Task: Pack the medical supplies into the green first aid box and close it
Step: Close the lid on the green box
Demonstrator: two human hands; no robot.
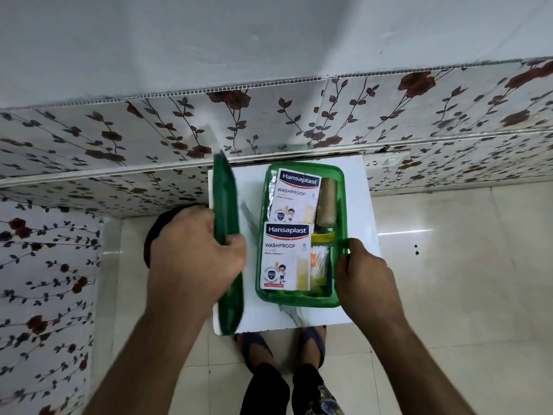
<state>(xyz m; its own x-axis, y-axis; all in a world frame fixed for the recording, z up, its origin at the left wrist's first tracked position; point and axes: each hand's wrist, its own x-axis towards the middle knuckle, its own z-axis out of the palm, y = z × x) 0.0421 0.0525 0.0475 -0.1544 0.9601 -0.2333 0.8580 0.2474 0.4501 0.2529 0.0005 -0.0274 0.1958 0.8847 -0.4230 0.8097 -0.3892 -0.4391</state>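
Observation:
The green first aid box (341,187) lies open on a small white table (363,211). Inside it are two Hansaplast plaster packs (287,256), one behind the other, a tan bandage roll (326,202), a foil strip (272,187) and a packet of cotton buds (318,265). My left hand (191,250) grips the green lid (226,205), which stands on edge left of the box, tilted and blurred. My right hand (365,274) pinches the box's right rim near its latch tab.
A floral-papered ledge (269,121) runs behind the table and a floral wall panel (45,295) stands on the left. A dark round object (158,226) sits behind my left hand. My feet in sandals (254,348) stand on the tiled floor below the table.

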